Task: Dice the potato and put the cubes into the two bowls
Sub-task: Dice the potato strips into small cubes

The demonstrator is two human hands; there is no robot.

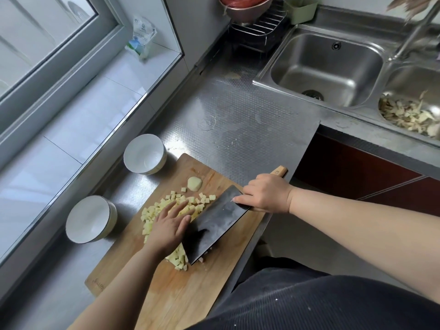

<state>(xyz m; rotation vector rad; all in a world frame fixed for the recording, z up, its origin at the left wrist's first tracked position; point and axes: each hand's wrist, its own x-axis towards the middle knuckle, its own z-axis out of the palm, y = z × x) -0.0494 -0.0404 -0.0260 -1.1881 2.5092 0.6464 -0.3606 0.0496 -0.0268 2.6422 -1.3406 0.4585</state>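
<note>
Now your right hand [265,194] grips the handle of one cleaver [214,222], forefinger along the blade, its edge down on the board [190,294]. Your left hand [170,225] lies flat, fingers straight, on the one heap of potato cubes [154,213] beside the blade. One uncut end piece [194,183] sits apart, and two white bowls [144,154] [91,219] stand just off the board.
</note>
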